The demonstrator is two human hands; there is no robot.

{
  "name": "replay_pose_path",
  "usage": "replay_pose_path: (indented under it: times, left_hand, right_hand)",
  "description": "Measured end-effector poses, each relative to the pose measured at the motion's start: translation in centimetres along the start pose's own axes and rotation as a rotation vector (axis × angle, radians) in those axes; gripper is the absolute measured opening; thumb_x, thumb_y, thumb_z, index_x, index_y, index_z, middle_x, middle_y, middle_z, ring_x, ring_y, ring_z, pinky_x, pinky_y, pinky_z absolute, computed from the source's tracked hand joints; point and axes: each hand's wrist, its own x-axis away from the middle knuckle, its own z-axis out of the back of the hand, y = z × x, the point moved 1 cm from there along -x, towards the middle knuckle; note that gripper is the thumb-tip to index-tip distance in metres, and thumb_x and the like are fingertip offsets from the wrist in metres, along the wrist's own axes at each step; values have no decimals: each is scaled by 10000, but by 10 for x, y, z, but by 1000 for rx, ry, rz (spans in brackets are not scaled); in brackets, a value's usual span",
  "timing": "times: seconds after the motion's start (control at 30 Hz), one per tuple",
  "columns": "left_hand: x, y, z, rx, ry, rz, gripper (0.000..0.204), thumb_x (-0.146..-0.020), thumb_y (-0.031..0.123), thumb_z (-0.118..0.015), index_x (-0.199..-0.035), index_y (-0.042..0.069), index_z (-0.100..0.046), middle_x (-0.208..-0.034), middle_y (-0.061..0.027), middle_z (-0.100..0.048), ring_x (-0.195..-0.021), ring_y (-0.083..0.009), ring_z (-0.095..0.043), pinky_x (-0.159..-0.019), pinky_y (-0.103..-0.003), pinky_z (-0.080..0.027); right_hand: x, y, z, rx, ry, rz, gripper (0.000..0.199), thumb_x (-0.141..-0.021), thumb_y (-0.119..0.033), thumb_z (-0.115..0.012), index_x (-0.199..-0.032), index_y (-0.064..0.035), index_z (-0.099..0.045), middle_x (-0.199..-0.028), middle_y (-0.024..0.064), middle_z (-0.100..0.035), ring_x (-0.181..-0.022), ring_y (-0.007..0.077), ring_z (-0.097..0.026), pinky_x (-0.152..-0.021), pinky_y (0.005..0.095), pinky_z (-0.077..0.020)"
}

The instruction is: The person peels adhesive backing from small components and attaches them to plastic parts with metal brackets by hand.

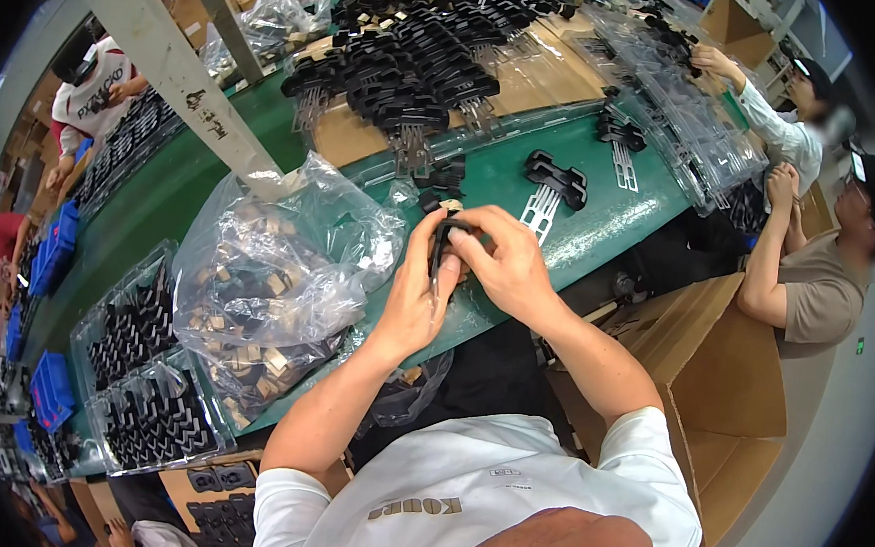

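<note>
Black plastic part is up between both hands, above the near side of the green table. Left hand wraps it from the side; right hand pinches near its upper end, exact fingertip contact partly hidden. Risks, left to right: clear bag of tan blocks sits just beside the left hand, so a sideways move could snag it; a thumb slip could drop the part onto table or lap; a wide right-hand reach could knock the loose black clip lying ahead. Surface and room: blue bin far left, clear tray of black pieces, metal post, big pile of black clips, open carton, seated co-worker far right.
</note>
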Motion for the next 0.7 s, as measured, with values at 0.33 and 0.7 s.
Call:
replay_pose_path:
  times: [0.33, 0.7]
  left_hand:
    - [-1, 12, 1, -84, -2, 113, 526, -966, 12, -577, -1476, 10, -447, -1213, -161, -620, -927, -206, -614, -839, -329, -522]
    - [0, 13, 6, -82, -86, 211, 303, -988, 25, -566, -1286, -5, -616, -1046, -106, -692, -890, -172, -645, -789, -282, -526]
  right_hand:
    - [-53, 2, 62, 473, -67, 191, 170, -933, -153, -658, -1064, -49, -688, -854, 88, -746, -689, 278, -681, -628, 366, -521]
    - [-61, 79, 86, 1140, -84, 548, 226, -850, -187, -716, -1035, -101, -621, -855, 53, -638, -768, 274, -622, -681, 368, -516]
